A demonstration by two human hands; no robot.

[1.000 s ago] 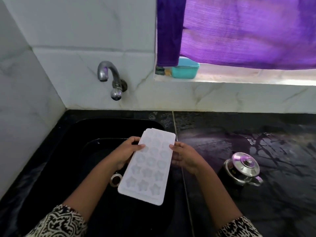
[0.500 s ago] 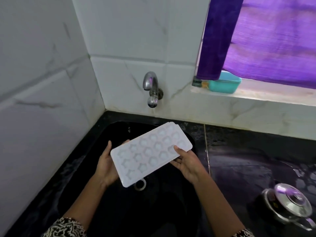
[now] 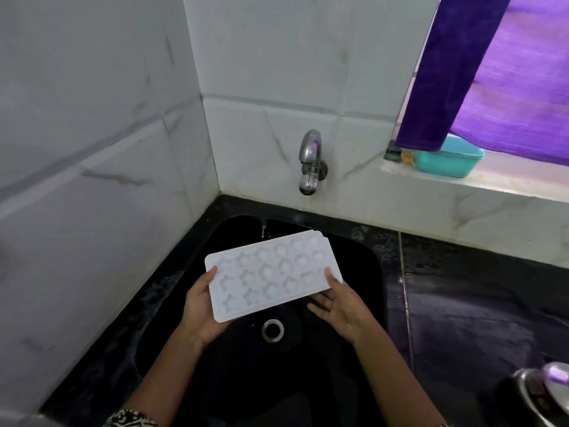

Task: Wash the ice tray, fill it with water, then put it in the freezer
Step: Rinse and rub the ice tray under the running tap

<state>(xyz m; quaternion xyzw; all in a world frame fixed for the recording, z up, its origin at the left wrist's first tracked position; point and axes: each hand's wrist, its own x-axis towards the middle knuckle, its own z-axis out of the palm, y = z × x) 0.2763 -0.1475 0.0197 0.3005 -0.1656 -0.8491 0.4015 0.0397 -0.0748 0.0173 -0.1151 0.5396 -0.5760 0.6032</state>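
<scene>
The white ice tray (image 3: 272, 274) is hanging in the air over the black sink (image 3: 369, 266), cavities facing up. It is lying crosswise below the tap (image 3: 309, 161) and above the drain (image 3: 272, 329). The left grip (image 3: 200, 306) is grasping the tray's left end, thumb lying on top, fingers going underneath. The right grip (image 3: 341, 306) is grasping the right end likewise, thumb pressing on the rim, fingers spreading beneath. The dark worktop (image 3: 462, 303) is running off to the right, carrying a steel pot (image 3: 542, 392) at the frame's edge. A teal tub (image 3: 449, 158) is sitting on the window ledge (image 3: 508, 186) under a purple curtain (image 3: 446, 87).
</scene>
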